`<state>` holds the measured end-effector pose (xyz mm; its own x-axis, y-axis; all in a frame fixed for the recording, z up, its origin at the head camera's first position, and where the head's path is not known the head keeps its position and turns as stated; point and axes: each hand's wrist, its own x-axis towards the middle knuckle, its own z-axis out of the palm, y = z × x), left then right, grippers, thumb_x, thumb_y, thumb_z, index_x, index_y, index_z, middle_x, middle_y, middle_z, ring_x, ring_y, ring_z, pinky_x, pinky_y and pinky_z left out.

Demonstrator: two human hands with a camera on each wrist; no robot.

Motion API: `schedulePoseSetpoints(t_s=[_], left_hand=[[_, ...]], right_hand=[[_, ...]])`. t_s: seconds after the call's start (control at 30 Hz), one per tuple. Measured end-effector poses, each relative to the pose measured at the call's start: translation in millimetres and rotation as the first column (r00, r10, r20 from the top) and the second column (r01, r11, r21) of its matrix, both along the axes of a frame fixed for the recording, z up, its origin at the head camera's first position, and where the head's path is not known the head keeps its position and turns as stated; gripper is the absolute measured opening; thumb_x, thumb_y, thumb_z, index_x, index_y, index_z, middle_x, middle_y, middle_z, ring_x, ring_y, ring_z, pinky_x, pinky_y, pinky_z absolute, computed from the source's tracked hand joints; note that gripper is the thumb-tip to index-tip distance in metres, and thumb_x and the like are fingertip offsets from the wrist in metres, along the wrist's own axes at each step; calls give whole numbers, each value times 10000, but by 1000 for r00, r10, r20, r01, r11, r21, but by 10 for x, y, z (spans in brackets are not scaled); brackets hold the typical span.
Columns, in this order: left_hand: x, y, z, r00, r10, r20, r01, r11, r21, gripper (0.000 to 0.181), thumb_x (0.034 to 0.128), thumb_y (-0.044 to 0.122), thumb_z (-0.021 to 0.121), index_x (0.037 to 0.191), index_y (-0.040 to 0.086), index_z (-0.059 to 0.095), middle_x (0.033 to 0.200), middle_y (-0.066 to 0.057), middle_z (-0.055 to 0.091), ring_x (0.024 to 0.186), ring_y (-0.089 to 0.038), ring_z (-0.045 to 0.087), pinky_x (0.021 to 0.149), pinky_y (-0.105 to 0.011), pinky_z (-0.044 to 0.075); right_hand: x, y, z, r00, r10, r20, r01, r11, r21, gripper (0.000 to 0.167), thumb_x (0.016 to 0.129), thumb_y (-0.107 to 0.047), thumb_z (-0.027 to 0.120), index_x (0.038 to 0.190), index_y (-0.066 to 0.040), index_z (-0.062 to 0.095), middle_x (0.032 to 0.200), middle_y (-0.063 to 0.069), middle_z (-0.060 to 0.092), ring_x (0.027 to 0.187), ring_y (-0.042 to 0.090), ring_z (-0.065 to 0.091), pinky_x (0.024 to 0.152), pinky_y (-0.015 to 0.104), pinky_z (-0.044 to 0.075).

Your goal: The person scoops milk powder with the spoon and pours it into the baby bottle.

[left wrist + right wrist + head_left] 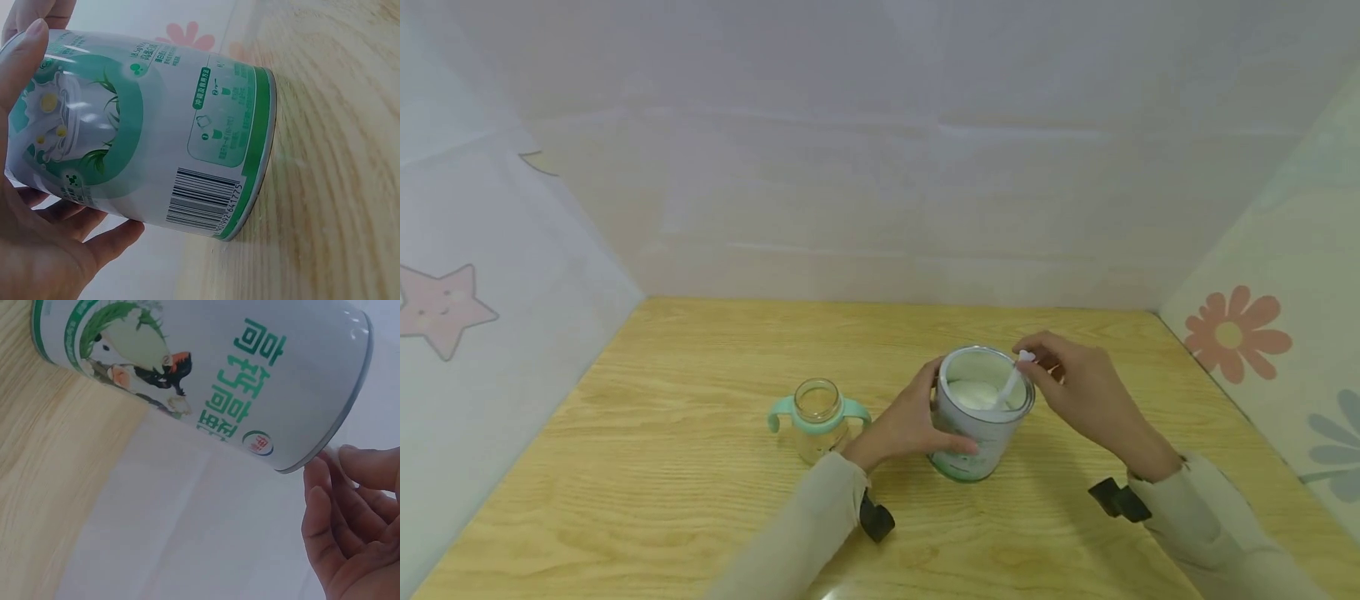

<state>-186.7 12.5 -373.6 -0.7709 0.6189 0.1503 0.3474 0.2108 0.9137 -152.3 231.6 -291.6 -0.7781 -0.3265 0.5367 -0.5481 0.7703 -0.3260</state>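
Observation:
A white and green milk powder can stands uncovered on the table, with pale powder inside. My left hand grips the can's side, thumb across its front and fingers around the back; the left wrist view shows the can's barcode between hand and table. At the can's right rim, my right hand pinches the handle of a white scoop that slants down into the can. The scoop's lower end is hard to make out against the powder. In the right wrist view the can hides most of the scoop.
Left of the can stands a clear baby bottle without a cap, with a mint-green two-handled collar; my left forearm passes close to it. The wooden table is bounded by a pale back wall and side panels printed with a star and flowers.

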Motion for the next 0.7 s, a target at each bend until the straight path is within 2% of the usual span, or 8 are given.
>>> schedulePoseSetpoints(t_s=[0.17,0.4,0.7], left_hand=[[5,19,-10,1000,7,23,-8,1000,30,1044,723,215,847,1505,213,156,1454,-6,353,1283,-178,429,1038,-396,408],[8,36,-26,1000,10,23,-11,999,50,1022,725,222,845,1494,223,173,1450,-22,366,1276,-173,450,1034,-356,412],[10,24,-33,999,28,24,-29,999,34,1024,719,258,848,1493,233,179,1431,25,377,1259,-169,474,1005,-341,435]], right_hand=[[31,-15,32,999,30,-21,-31,999,-23,184,794,27,728,943,-61,664,743,10,698,581,17,545,519,189,446],[32,-26,49,996,61,-64,-61,998,4,205,758,51,745,850,-109,654,750,-32,689,629,33,597,565,181,492],[12,-36,0,990,140,-32,-138,989,44,206,729,17,782,822,-148,699,729,-101,648,609,-18,516,544,209,467]])
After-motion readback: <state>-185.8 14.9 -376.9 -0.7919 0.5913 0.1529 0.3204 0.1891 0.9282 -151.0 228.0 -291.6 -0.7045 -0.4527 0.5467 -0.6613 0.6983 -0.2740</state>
